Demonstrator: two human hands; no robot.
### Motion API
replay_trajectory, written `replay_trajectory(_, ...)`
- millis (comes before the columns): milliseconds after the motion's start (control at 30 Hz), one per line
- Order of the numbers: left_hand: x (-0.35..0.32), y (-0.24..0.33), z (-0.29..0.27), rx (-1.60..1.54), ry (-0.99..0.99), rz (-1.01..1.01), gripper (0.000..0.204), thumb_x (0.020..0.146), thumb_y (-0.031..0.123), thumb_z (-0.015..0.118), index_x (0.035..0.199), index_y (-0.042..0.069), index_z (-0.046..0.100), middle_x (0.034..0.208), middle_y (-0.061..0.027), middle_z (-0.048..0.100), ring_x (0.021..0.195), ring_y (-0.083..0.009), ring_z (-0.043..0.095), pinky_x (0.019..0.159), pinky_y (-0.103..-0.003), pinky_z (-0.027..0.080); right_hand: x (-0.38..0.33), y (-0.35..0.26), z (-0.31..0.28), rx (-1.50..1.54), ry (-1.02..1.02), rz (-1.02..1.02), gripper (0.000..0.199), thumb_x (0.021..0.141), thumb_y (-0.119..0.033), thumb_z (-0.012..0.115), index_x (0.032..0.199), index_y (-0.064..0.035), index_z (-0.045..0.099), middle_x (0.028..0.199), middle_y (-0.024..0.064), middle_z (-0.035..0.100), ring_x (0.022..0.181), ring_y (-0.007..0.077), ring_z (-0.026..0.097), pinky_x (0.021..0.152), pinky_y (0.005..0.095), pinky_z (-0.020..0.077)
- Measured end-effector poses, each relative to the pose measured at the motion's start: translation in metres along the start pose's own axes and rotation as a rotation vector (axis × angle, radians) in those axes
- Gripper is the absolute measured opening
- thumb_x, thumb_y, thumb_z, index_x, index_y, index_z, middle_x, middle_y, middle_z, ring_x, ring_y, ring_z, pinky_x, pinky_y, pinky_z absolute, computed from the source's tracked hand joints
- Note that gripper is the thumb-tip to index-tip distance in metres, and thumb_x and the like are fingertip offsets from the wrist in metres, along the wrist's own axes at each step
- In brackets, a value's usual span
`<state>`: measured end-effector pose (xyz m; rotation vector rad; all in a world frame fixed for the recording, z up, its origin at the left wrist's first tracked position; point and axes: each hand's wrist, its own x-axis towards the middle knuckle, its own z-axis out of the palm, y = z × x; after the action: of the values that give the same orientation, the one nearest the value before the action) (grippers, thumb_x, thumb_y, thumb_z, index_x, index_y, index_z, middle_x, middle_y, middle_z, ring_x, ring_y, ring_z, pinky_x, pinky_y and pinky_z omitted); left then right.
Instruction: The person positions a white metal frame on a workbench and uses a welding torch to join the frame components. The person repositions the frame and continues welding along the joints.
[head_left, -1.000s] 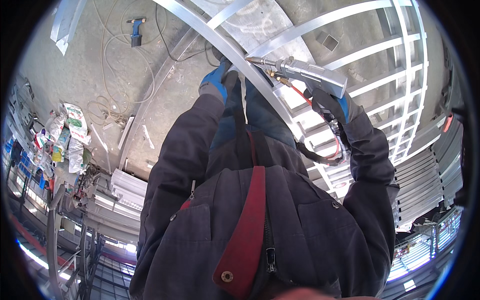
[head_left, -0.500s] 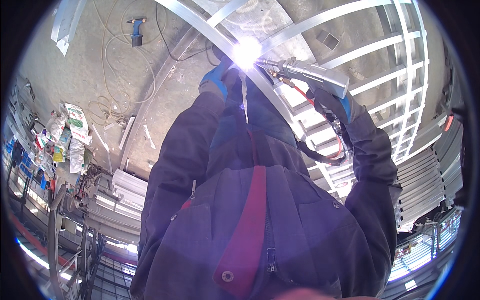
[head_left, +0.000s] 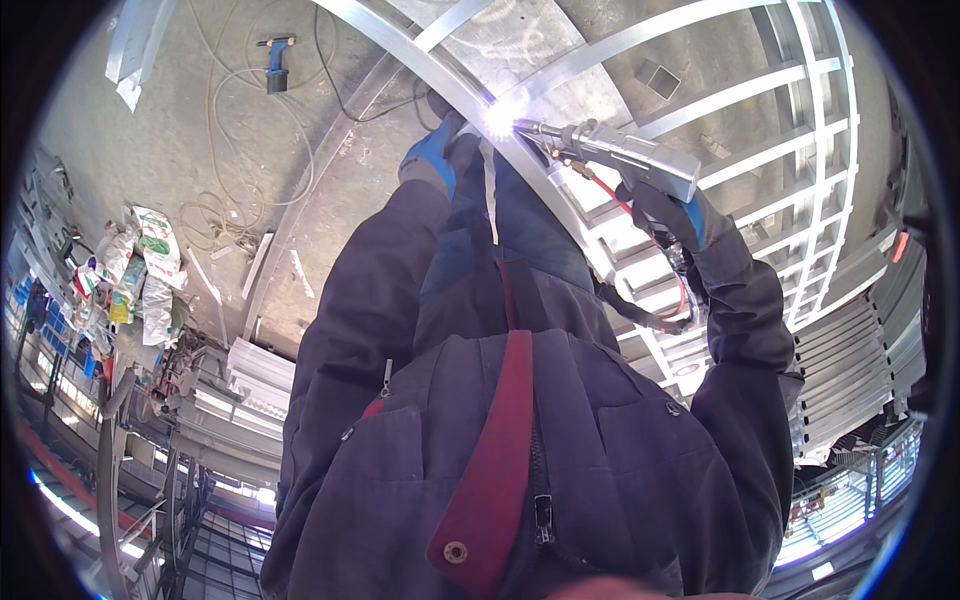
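A silver welding gun [head_left: 635, 156] lies in my right hand [head_left: 668, 214], whose gloved fingers are wrapped round its handle. The gun's nozzle points left at a joint of the metal frame [head_left: 548, 188], where a bright white-violet welding arc [head_left: 504, 118] glows. Glare hides the joint itself. A red hose and a dark cable hang below the gun. My left hand [head_left: 430, 160], in a blue and grey glove, is just left of the frame beam, close to the arc. Its fingertips are hidden by the glove and shadow, so their grip does not show.
Curved frame bars [head_left: 790, 150] spread to the right. On the concrete floor at the upper left lie a blue rivet tool [head_left: 276, 72] and looped hoses [head_left: 215, 150]. White bags [head_left: 155, 260] are heaped at the left. A short square tube [head_left: 657, 78] lies beyond the gun.
The arc's glare has shrunk and dimmed, and its bright spot sits slightly lower and farther right. My hands and the welding gun have barely moved.
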<state>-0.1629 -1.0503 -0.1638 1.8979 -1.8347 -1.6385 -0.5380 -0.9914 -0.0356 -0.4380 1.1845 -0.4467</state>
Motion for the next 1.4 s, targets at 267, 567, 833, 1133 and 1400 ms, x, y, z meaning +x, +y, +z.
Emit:
replay_trajectory(267, -0.001, -0.008, 0.001, -0.159, -0.018, -0.015, 0.057, 0.097, 0.037, 0.070, 0.140, 0.002, 0.059, 0.127, -0.0245, 0.069, 0.117, -0.0370, 0.068, 0.101, -0.041, 0.052, -0.064, -0.006, 0.042, 0.198, 0.033, -0.045, 0.059, 0.097, -0.033, 0.064, 0.143, 0.0022, 0.053, 0.092, 0.0064, 0.070, 0.074, 0.0098, 0.061, 0.061, 0.0227, 0.0461)
replay_trajectory(567, -0.028, -0.022, -0.021, 0.199, 0.011, 0.115, 0.059, 0.095, 0.038, 0.067, 0.146, 0.013, 0.052, 0.135, -0.0201, 0.064, 0.119, -0.0395, 0.064, 0.101, -0.046, 0.051, -0.079, 0.047, 0.166, -0.765, 0.374, -0.552, 0.043, 0.088, -0.013, 0.075, 0.128, -0.0027, 0.063, 0.107, 0.0173, 0.071, 0.090, 0.0320, 0.072, 0.076, 0.0394, 0.0574)
replay_trajectory(833, -0.025, -0.050, -0.019, 0.197, -0.009, 0.162, 0.057, 0.096, 0.043, 0.064, 0.147, 0.020, 0.051, 0.139, -0.0173, 0.063, 0.120, -0.0390, 0.064, 0.101, -0.046, 0.051, -0.049, 0.068, 0.260, -0.931, 0.455, -0.225, 0.051, 0.089, -0.027, 0.074, 0.128, 0.0006, 0.058, 0.098, 0.0233, 0.074, 0.090, 0.0382, 0.075, 0.074, 0.0437, 0.0581)
replay_trajectory(1133, -0.019, -0.058, -0.019, 0.196, -0.057, 0.158, 0.053, 0.099, 0.043, 0.063, 0.146, 0.023, 0.053, 0.129, -0.0180, 0.069, 0.114, -0.0397, 0.066, 0.096, -0.048, 0.052, -0.014, 0.083, 0.283, -1.121, 0.542, -0.183, 0.068, 0.084, -0.040, 0.077, 0.133, 0.0004, 0.053, 0.087, 0.0225, 0.072, 0.080, 0.0410, 0.072, 0.070, 0.0486, 0.0552)
replay_trajectory(1400, -0.017, -0.059, -0.017, 0.144, -0.040, 0.171, 0.054, 0.098, 0.041, 0.066, 0.147, 0.022, 0.052, 0.126, -0.0182, 0.070, 0.112, -0.0395, 0.067, 0.095, -0.047, 0.053, -0.003, 0.085, 0.282, -1.163, 0.597, -0.100, 0.066, 0.080, -0.037, 0.078, 0.131, -0.0006, 0.057, 0.088, 0.0238, 0.071, 0.082, 0.0427, 0.071, 0.076, 0.0501, 0.0543)
